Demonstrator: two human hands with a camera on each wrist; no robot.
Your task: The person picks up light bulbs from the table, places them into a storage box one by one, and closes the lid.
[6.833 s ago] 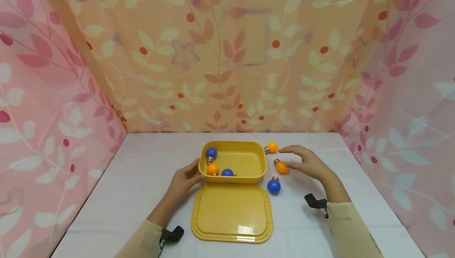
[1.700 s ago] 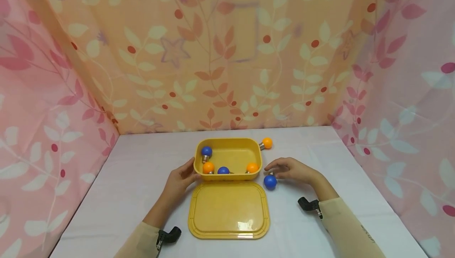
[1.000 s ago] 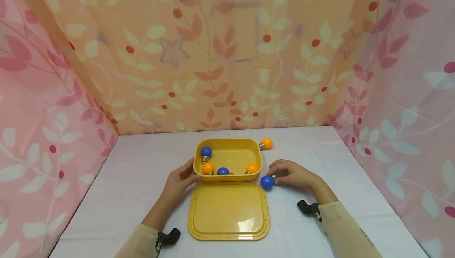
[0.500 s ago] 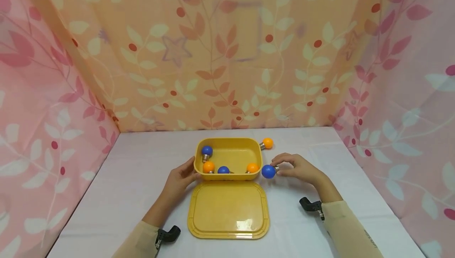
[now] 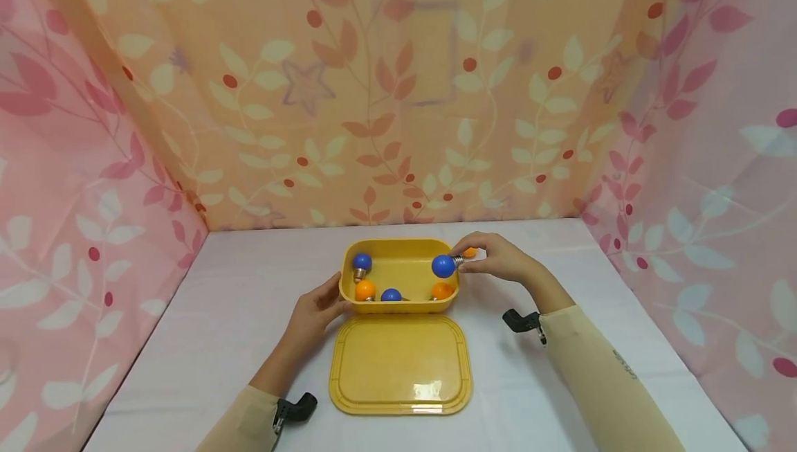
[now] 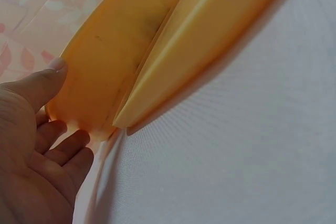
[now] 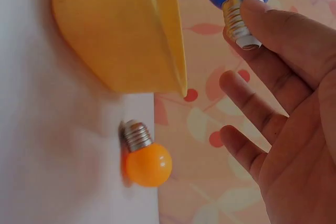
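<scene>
My right hand (image 5: 507,260) pinches the metal screw base of a blue light bulb (image 5: 443,266) between thumb and fingers. That bulb is over the right end of a yellow plastic box (image 5: 398,306), its globe pointing left. In the right wrist view the other fingers (image 7: 249,95) spread apart below the bulb. My left hand (image 5: 313,317) holds the box's left end, its thumb (image 6: 50,80) against the wall. Inside lie a blue bulb (image 5: 362,262), an orange bulb (image 5: 364,291), another blue bulb (image 5: 391,295) and an orange bulb (image 5: 442,291) at the right.
The yellow lid (image 5: 400,365) lies flat in front of the box. An orange bulb (image 7: 149,164) rests on the white tabletop (image 5: 249,265) outside the box's right end, mostly hidden behind my right hand in the head view. Patterned cloth walls (image 5: 398,92) enclose the table.
An orange bulb has gone into the box. My right hand has picked up the blue bulb and carried it up and left over the box. My left hand stays at the box.
</scene>
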